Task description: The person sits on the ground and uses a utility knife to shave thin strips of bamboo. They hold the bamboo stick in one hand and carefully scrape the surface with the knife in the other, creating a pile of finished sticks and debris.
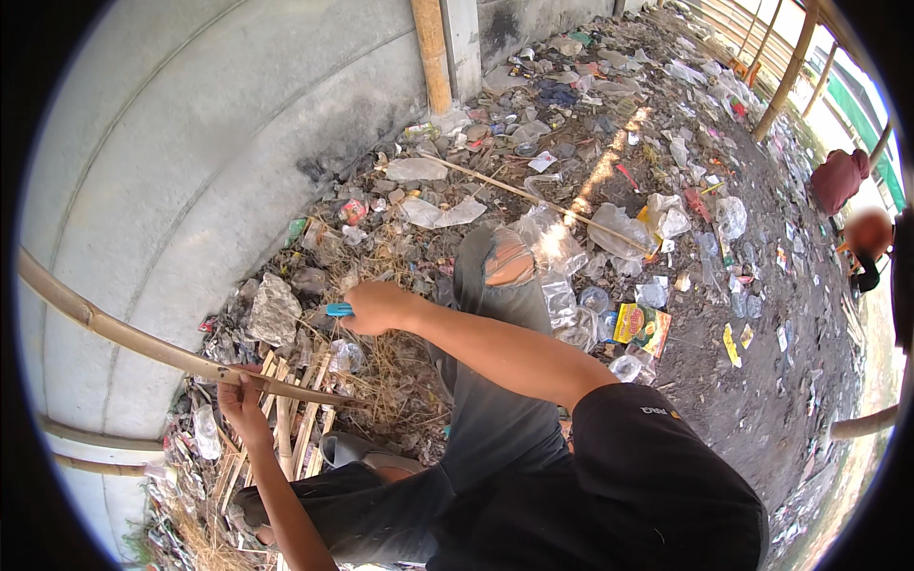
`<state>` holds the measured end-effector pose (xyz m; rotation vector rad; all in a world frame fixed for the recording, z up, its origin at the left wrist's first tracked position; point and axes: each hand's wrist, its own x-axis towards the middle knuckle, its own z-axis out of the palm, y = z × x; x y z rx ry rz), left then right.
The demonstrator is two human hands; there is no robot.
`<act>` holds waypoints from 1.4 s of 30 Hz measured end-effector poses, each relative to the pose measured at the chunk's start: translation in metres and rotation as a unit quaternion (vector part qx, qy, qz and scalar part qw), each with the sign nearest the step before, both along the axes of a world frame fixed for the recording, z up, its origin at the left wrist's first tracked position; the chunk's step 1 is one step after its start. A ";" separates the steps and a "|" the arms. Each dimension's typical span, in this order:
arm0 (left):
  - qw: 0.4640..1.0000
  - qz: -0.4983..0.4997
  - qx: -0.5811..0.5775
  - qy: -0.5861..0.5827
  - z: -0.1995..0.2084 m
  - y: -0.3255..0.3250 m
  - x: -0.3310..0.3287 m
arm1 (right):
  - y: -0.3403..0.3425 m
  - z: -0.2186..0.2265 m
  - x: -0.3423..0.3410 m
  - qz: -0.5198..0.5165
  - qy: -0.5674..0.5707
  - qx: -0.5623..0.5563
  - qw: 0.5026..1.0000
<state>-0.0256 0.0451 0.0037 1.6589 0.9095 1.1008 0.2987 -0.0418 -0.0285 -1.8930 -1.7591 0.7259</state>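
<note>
My left hand [243, 409] is closed around a long split bamboo pole [124, 338], close to the pole's near end. The pole curves up to the far left past the wall. My right hand [379, 306] is closed on a blue-handled knife [338, 310], above and to the right of the pole's end and apart from it. Little of the blade can be made out. Below the pole, by my left hand, lie several cut bamboo strips [286, 423]. Dry straw and shavings [405, 381] cover the ground between my hands and my bent knee.
A grey concrete wall [190, 143] rises on the left, with an upright bamboo post [433, 57] against it. Plastic litter, including a yellow-and-green packet [642, 328], is strewn over the dirt. A thin stick [533, 197] lies ahead. Another person [843, 181] is at the far right.
</note>
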 end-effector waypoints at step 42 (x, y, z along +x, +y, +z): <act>0.954 0.158 0.151 -0.206 0.199 0.057 -0.022 | 0.007 -0.021 -0.012 0.066 -0.033 -0.096 0.993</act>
